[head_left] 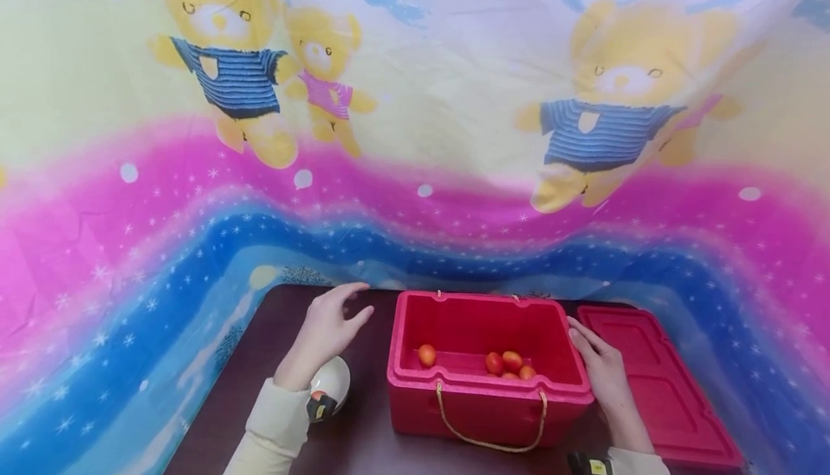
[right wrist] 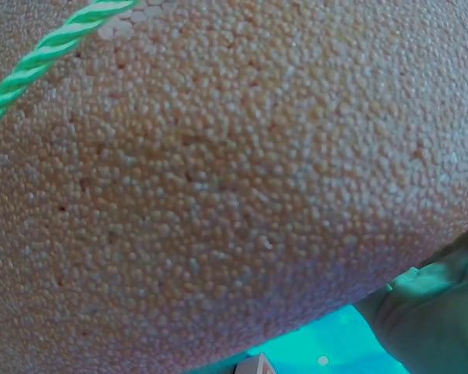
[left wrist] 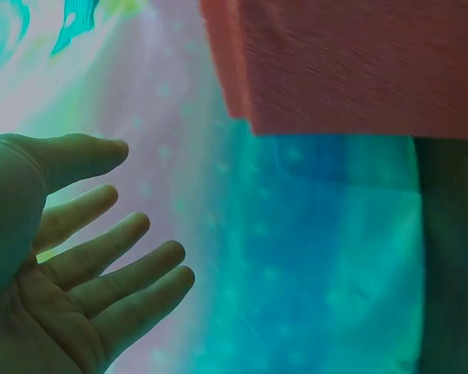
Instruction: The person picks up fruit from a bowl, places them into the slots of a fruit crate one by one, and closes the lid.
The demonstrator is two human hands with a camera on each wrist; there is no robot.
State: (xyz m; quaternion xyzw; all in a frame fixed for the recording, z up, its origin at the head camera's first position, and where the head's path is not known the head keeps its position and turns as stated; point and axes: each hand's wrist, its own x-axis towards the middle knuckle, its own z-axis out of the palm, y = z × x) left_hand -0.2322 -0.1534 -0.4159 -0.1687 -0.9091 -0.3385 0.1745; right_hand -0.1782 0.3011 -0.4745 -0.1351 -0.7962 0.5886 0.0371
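Observation:
A red foam box [head_left: 486, 410] with a rope handle [head_left: 489, 442] sits at the middle of the table, its top uncovered. Several small orange-red tomatoes [head_left: 494, 363] lie on its floor, one apart at the left. My right hand [head_left: 609, 381] rests against the box's right wall, fingers extended along the outside near the rim. In the right wrist view the grainy foam wall [right wrist: 234, 179] fills most of the picture. Left of the box my left hand [head_left: 327, 327] hovers with thumb and fingers spread, holding nothing; the left wrist view shows its palm [left wrist: 54, 312].
Under my left wrist stands a white bowl [head_left: 336, 378], partly hidden, with something orange-red in it. The red lid [head_left: 668, 388] lies flat to the right of the box. A printed bear cloth [head_left: 415, 136] hangs behind the dark table [head_left: 246, 374].

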